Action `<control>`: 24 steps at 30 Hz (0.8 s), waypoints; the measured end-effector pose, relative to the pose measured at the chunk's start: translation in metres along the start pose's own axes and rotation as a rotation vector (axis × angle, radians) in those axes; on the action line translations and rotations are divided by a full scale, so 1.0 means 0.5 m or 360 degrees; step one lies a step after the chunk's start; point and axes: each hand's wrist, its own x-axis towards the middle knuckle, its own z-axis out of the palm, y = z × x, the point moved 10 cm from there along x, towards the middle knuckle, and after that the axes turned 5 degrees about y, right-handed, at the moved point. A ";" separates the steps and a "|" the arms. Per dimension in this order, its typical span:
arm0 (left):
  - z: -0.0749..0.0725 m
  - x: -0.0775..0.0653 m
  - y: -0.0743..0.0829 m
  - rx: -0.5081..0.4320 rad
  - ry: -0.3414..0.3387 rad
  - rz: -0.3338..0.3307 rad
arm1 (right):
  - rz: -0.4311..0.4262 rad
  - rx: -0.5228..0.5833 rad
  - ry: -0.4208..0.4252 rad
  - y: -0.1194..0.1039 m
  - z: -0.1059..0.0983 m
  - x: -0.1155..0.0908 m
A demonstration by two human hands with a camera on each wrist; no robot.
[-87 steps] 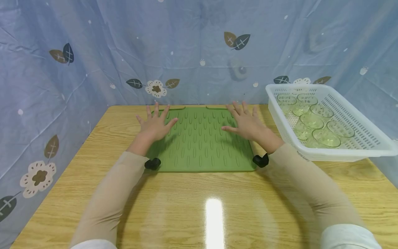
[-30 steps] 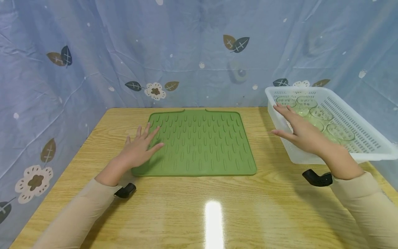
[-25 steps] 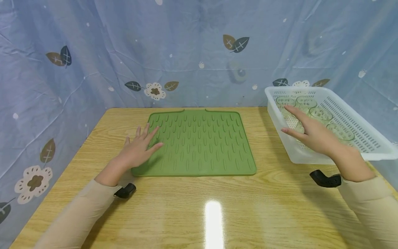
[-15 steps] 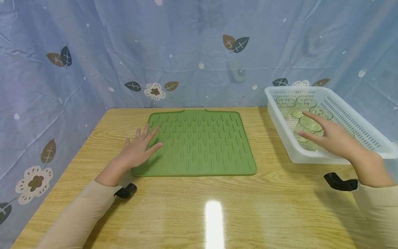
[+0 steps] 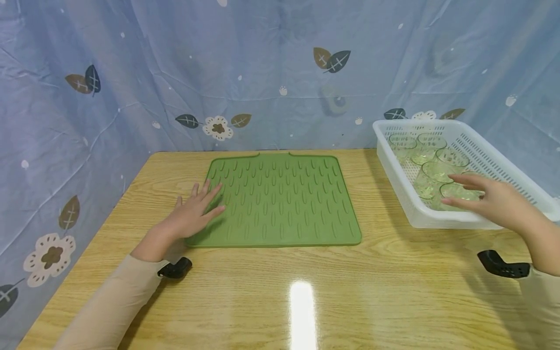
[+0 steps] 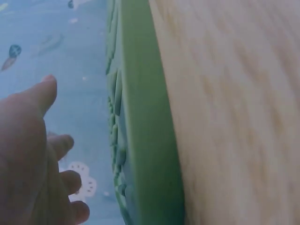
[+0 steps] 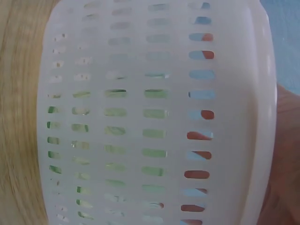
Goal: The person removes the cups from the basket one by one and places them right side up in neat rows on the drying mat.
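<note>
Probably slick and fragile, the front glass [image 5: 459,191] suits gentle side pressure; the right hand [image 5: 498,200] hovers, thumb parted, the left hand [image 5: 188,217] spread.

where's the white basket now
In the head view, the white basket stands on the table, right of the green mat, with the right hand at its near end.

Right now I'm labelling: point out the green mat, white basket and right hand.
Green mat [image 5: 282,201]: head view, ridged middle.
White basket [image 5: 457,220]: head view, near wall.
Right hand [image 5: 500,200]: head view, middle of hand.
</note>
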 end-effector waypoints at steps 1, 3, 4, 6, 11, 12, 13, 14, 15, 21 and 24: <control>0.000 0.000 -0.002 -0.0005 -0.0005 0.0005 | 0.0003 -0.0011 0.0004 0.003 -0.001 -0.001; 0.002 0.000 -0.007 -0.0012 -0.0012 0.0012 | 0.0001 -0.0036 0.0016 0.006 -0.002 -0.001; 0.004 0.000 -0.010 -0.0016 -0.0015 0.0013 | 0.0001 -0.0045 0.0022 0.006 -0.004 -0.001; 0.008 -0.001 -0.017 -0.0019 -0.0022 0.0010 | -0.0006 -0.0049 0.0036 0.005 -0.007 -0.002; 0.019 -0.004 -0.033 -0.0024 -0.0047 -0.0018 | -0.0016 -0.0036 0.0036 0.007 -0.013 0.002; 0.021 -0.005 -0.036 -0.0026 -0.0052 -0.0022 | -0.0012 -0.0031 0.0029 0.009 -0.013 0.003; 0.023 -0.006 -0.038 -0.0026 -0.0057 -0.0029 | -0.0010 -0.0039 0.0021 0.012 -0.014 0.004; 0.024 -0.006 -0.039 -0.0026 -0.0058 -0.0027 | -0.0007 -0.0042 0.0011 0.014 -0.014 0.006; 0.026 -0.007 -0.041 -0.0024 -0.0064 -0.0031 | -0.0005 -0.0041 0.0000 0.016 -0.013 0.007; 0.039 -0.011 -0.050 -0.0024 -0.0110 -0.0044 | 0.0030 -0.0031 -0.0092 0.032 -0.007 0.009; 0.043 -0.011 -0.053 -0.0013 -0.0120 -0.0038 | 0.0036 -0.0007 -0.0138 0.036 0.000 0.011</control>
